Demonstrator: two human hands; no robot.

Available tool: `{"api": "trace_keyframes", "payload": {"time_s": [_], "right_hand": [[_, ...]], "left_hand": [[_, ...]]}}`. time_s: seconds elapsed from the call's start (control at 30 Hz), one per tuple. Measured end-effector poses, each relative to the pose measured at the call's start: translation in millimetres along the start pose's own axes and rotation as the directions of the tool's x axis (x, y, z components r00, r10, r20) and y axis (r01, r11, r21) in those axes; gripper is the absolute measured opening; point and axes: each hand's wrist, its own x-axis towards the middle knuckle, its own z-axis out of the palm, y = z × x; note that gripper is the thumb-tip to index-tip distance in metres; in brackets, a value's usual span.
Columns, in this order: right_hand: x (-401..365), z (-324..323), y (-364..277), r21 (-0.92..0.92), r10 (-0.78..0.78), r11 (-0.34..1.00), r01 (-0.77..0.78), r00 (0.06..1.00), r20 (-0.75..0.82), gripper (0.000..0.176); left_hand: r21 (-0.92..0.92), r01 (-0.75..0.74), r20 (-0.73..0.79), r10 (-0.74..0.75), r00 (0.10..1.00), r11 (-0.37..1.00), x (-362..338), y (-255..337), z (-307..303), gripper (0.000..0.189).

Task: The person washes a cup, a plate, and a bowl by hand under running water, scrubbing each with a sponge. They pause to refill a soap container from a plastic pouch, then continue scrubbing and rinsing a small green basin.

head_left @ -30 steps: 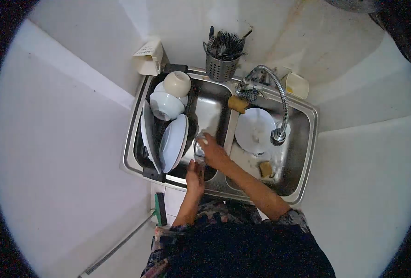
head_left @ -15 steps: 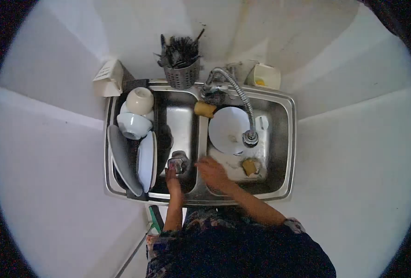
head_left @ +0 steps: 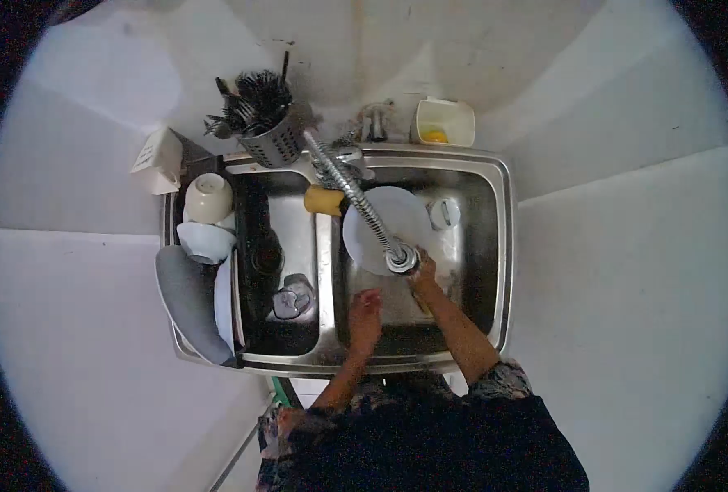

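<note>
Inside the right basin (head_left: 470,328) of the sink (head_left: 507,246), toward its near edge, the left hand (head_left: 366,310) is beside the divider (head_left: 326,287), empty, its fingers loosely apart. A sponge (head_left: 423,307) shows partly behind the right forearm. Across the divider, a glass (head_left: 293,301) sits near the left basin's near right corner, and two plates (head_left: 187,303) stand tilted on edge along the sink's left edge. The right hand (head_left: 424,267) is at the nozzle (head_left: 402,258), which hides some fingers, so I cannot tell whether it grips. Beyond lies the white plate (head_left: 409,215) in the right basin, partly under the nozzle. Farther off, a second sponge (head_left: 324,200) rests on the divider and bowls (head_left: 209,198) stack toward the far left corner. A cutlery holder (head_left: 273,143) and a tub (head_left: 454,123) stand along the far edge.
</note>
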Motion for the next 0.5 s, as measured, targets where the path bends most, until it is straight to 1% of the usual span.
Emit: {"api": "trace_keyframes", "payload": {"time_s": [0.03,0.07,0.1,0.13,0.17,0.2,0.23,0.27,0.3,0.33,0.37,0.4,0.43,0.47,0.5], "right_hand": [[5,47,40,0.199,0.014,0.98,0.009,0.993,-0.113,0.034],[5,71,65,0.386,0.048,0.921,0.043,0.973,-0.224,0.029],[-9,57,50,0.332,0.071,0.943,-0.01,0.983,-0.171,0.026],[-29,23,11,0.213,0.118,0.972,-0.104,0.991,-0.057,0.023],[-46,-5,-19,0.172,0.155,0.973,-0.157,0.988,0.025,0.021],[-60,-21,-36,0.157,0.183,0.968,-0.195,0.979,0.088,0.02],[-67,-3,-14,0.158,0.185,0.967,-0.198,0.978,0.091,0.02],[-71,30,27,0.401,0.121,0.903,-0.155,0.987,0.11,0.02],[-75,46,53,0.618,0.053,0.778,-0.111,0.992,0.111,0.021],[-77,41,60,0.621,0.053,0.776,-0.112,0.992,0.113,0.021],[-80,35,64,0.653,0.222,0.708,-0.267,0.963,0.153,0.019],[-82,27,64,0.676,0.381,0.613,-0.408,0.903,0.2,0.017],[-78,14,54,0.679,0.381,0.611,-0.407,0.903,0.198,0.017],[-71,-4,37,0.341,0.339,0.863,-0.373,0.927,0.159,0.015],[-67,-13,25,-0.06,0.281,0.96,-0.275,0.949,0.142,0.013]], "left_hand": [[-0.063,0.058,0.086,-0.053,0.995,0.996,4,-31,19,0.03],[-0.065,0.06,0.091,-0.054,0.994,0.996,12,-53,36,0.03],[0.171,0.313,0.212,-0.345,0.914,0.934,23,-70,53,0.029],[0.421,0.491,0.252,-0.619,0.744,0.762,30,-78,65,0.029],[0.421,0.491,0.256,-0.619,0.743,0.763,29,-60,68,0.029],[0.104,0.661,0.327,-0.653,0.683,0.743,23,-28,65,0.026],[-0.209,0.767,0.411,-0.658,0.631,0.606,18,-8,63,0.023],[-0.206,0.769,0.409,-0.661,0.629,0.605,16,-13,66,0.023],[-0.228,0.781,0.414,-0.668,0.618,0.582,12,-28,70,0.021],[-0.25,0.791,0.418,-0.675,0.608,0.558,9,-46,75,0.019],[-0.247,0.793,0.415,-0.678,0.606,0.558,5,-72,81,0.019],[-0.281,0.768,0.465,-0.619,0.633,0.575,1,-101,88,0.019],[-0.317,0.742,0.514,-0.55,0.658,0.591,-2,-116,93,0.02],[-0.315,0.742,0.513,-0.552,0.657,0.591,-5,-111,95,0.02],[-0.332,0.675,0.424,-0.535,0.731,0.659,-9,-100,95,0.019]]}}
